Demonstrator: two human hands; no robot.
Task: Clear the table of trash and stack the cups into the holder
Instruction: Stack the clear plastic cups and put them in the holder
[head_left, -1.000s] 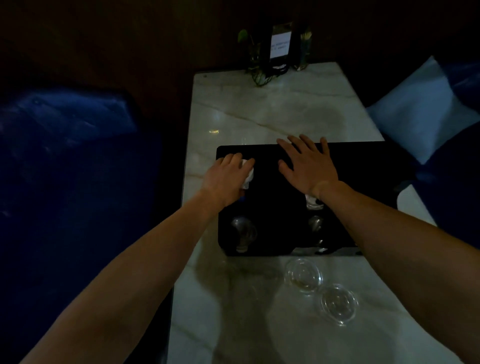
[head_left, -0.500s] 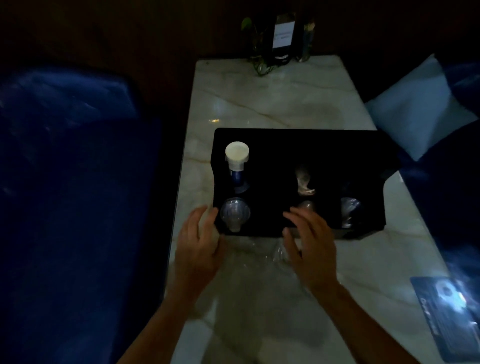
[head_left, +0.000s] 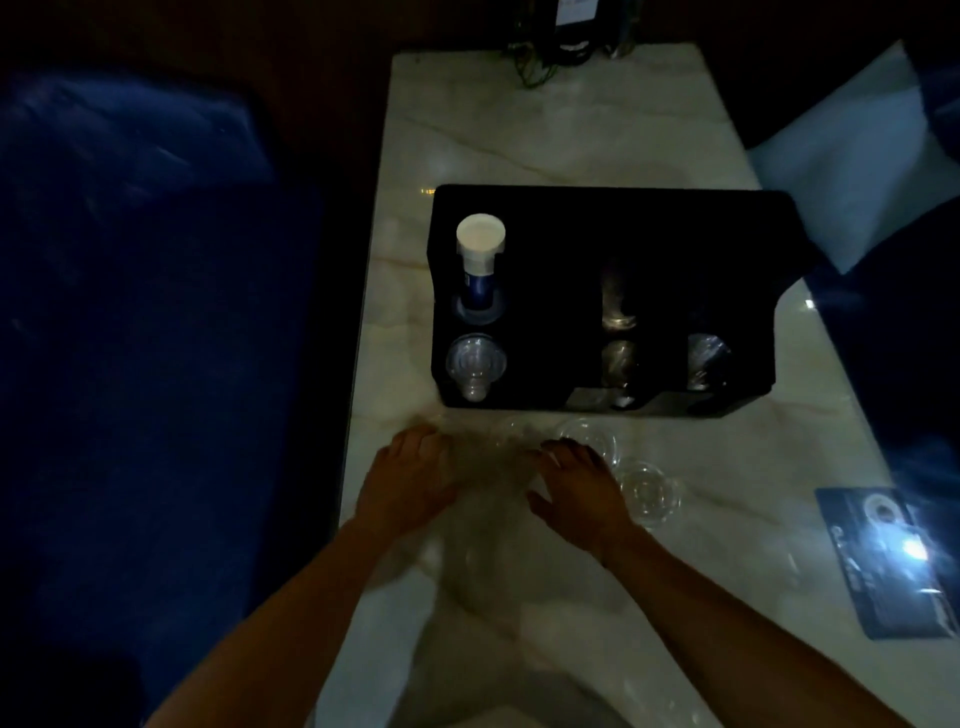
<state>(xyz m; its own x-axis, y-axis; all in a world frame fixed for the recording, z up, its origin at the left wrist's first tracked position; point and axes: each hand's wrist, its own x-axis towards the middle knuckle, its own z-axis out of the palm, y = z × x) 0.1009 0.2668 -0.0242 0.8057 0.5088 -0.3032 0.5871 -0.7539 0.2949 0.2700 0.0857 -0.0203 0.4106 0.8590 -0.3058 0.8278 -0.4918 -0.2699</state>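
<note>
From the head view, a black holder (head_left: 649, 249) is seen on a marble table (head_left: 545, 135). In its far-left slot a stack of paper cups (head_left: 480, 254) stands upright with a white rim; in the near-left slot clear plastic cups (head_left: 475, 364) are nested. Further clear cups are faintly seen in the middle slots (head_left: 619, 306) and the right slot (head_left: 706, 358), too dim to count. In front of the holder, 2 clear cups lie loose on the table: 1 (head_left: 587, 439) just beside the right hand (head_left: 576, 493), another (head_left: 649, 491) further right. Both the left hand (head_left: 410, 478) and the right hand are held open, palms down, gripping nothing. A dark card (head_left: 893, 561) lies near the right edge.
</note>
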